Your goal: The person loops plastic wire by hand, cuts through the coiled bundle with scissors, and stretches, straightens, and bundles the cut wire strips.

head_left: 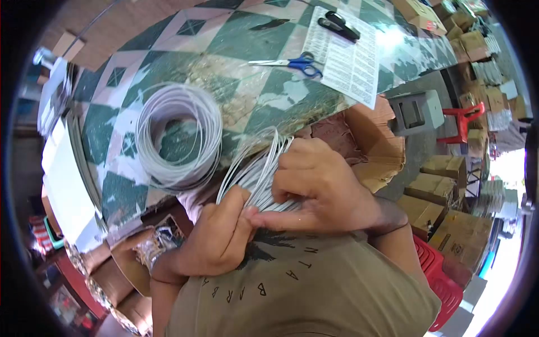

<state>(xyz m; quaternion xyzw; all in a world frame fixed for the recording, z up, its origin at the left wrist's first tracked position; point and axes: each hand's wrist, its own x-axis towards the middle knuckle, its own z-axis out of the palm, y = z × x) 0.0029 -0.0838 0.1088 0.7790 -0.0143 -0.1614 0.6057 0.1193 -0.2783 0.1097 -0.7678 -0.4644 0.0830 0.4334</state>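
Observation:
Close to my shirt, both hands grip a bundle of thin white wire (261, 174) at the table's near edge. My left hand (222, 233) is closed on the bundle's near left side. The fingers of my right hand (323, 188) are curled round its right side, and the right thumb reaches across to touch the left hand. Part of the bundle is hidden under the hands. A larger round coil of white wire (210, 140) lies on the table to the left, apart from my hands.
Blue-handled scissors (303, 64), a printed sheet (351, 64) and a black stapler (339, 26) lie on the checkered table (219, 33). An open cardboard box (382, 160) is beyond my right hand. White sheets (70, 185) stand at left; a red stool (463, 121) and stacked boxes are at right.

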